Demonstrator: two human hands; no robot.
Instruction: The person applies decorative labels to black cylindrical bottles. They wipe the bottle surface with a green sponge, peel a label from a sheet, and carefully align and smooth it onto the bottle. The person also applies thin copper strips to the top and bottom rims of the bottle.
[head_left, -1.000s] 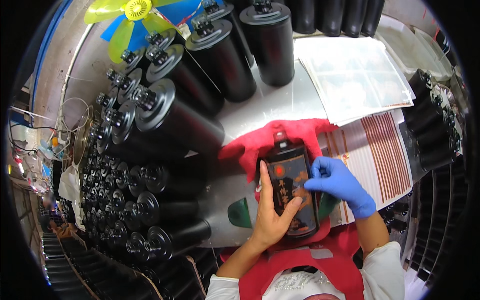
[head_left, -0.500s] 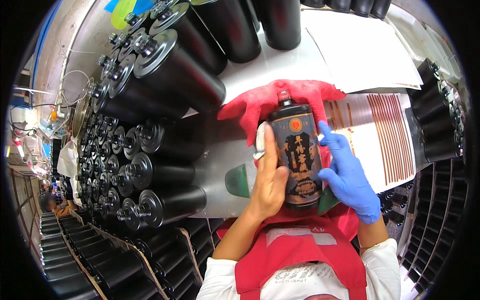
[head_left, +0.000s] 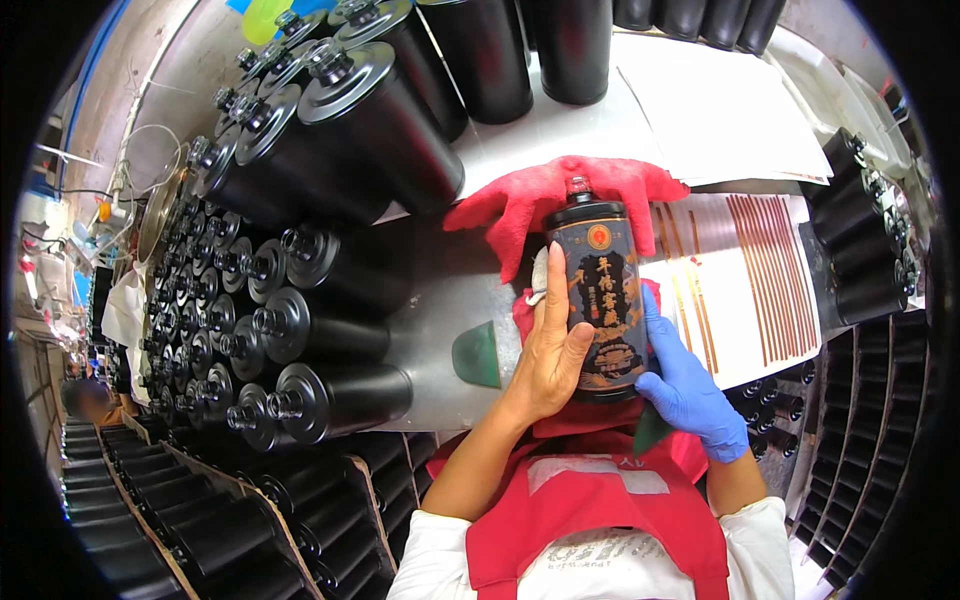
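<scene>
Because the decorated black bottle (head_left: 608,270) lies face-up right of the frame's centre, presumably cushioned by the red cloth (head_left: 525,192), I clasp it from both sides: my bare left hand (head_left: 545,368) loosely spread, thumb over its front, my blue-gloved right hand (head_left: 690,385) half-curled along its edge.

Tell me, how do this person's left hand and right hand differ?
The left hand is bare; the right hand wears a blue glove. The left hand's thumb lies over the bottle's front, while the right hand's is at its lower right edge. Both are at the bottle.
</scene>
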